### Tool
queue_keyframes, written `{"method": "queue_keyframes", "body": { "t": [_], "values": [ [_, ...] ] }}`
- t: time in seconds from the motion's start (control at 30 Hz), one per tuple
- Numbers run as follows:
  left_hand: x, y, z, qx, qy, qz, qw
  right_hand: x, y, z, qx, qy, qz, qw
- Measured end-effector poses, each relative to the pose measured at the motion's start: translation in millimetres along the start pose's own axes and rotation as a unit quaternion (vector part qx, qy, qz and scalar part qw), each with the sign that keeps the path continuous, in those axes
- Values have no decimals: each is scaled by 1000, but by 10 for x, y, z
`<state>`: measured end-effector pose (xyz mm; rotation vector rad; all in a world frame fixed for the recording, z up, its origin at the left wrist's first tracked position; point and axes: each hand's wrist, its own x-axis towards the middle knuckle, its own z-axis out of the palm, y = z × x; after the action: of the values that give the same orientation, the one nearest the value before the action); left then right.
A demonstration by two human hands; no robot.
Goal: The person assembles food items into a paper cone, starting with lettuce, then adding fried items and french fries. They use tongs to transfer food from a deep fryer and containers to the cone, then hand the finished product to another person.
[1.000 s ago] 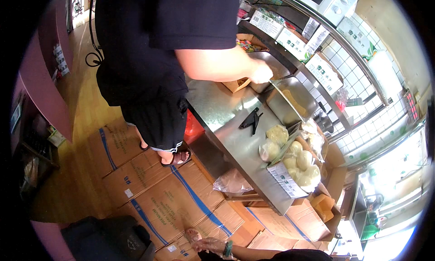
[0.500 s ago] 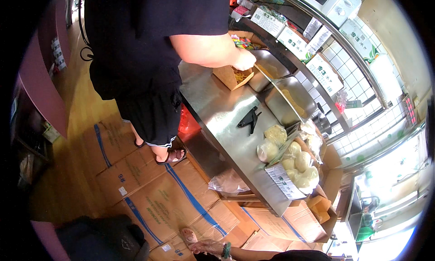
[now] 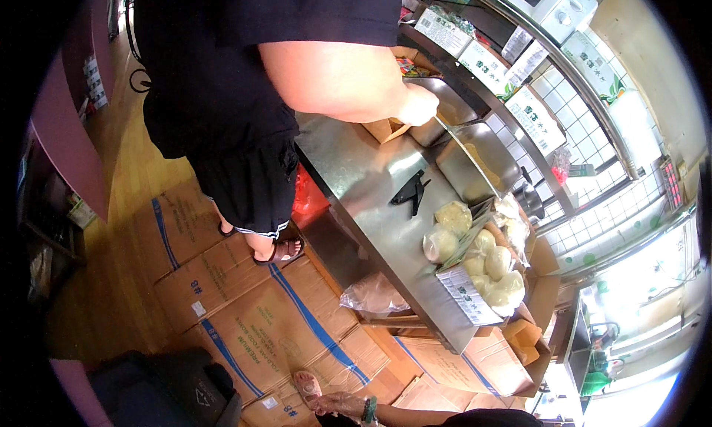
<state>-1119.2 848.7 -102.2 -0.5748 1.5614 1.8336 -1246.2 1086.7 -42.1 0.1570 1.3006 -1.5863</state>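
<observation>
At the lower edge my right hand point(image 3: 337, 404) shows, apparently in a clear plastic glove, with a green band point(image 3: 370, 409) at the wrist. It is close to a sandalled foot point(image 3: 306, 383) on the flattened cardboard. Its fingers are too small and unclear to read, and I make out nothing held. My left hand is out of view. Ahead, a co-worker in dark clothes reaches over a steel table point(image 3: 356, 204); the co-worker's hand point(image 3: 420, 105) is above an open brown food box point(image 3: 387, 130), beside the steel pans point(image 3: 478, 159).
A black tool point(image 3: 410, 193) lies on the table near bagged pale food point(image 3: 452, 218) and a white carton point(image 3: 469, 297) with more bags. Flattened cardboard point(image 3: 259, 330) covers the floor. A dark bag-like shape point(image 3: 170, 390) sits at lower left; boxes line a shelf point(image 3: 538, 119).
The co-worker's arm has come lower and farther right, now covering more of the brown food box. My right hand has hardly moved.
</observation>
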Motion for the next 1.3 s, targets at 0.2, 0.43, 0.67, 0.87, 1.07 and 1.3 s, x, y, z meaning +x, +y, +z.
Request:
{"method": "queue_keyframes", "body": {
  "t": [0.2,0.43,0.67,0.87,1.07,1.3],
  "values": [
    [-53,-62,6,-58,-2,4,998,70,137,-9,-52,-9,15,999],
    [-96,-329,-121,-30,0,-26,999,141,201,68,-98,-38,-39,994],
    [-181,-750,-261,103,52,59,992,139,165,255,-161,-70,-99,979],
    [-555,-447,-199,85,39,36,995,-47,-244,664,-146,-113,-104,977],
    [-1033,-661,-236,-52,145,96,983,86,-378,1386,-216,-216,-20,952],
    [-2258,-859,-464,-40,213,192,957,32,-139,2891,-260,-400,26,879]
  ]
}}
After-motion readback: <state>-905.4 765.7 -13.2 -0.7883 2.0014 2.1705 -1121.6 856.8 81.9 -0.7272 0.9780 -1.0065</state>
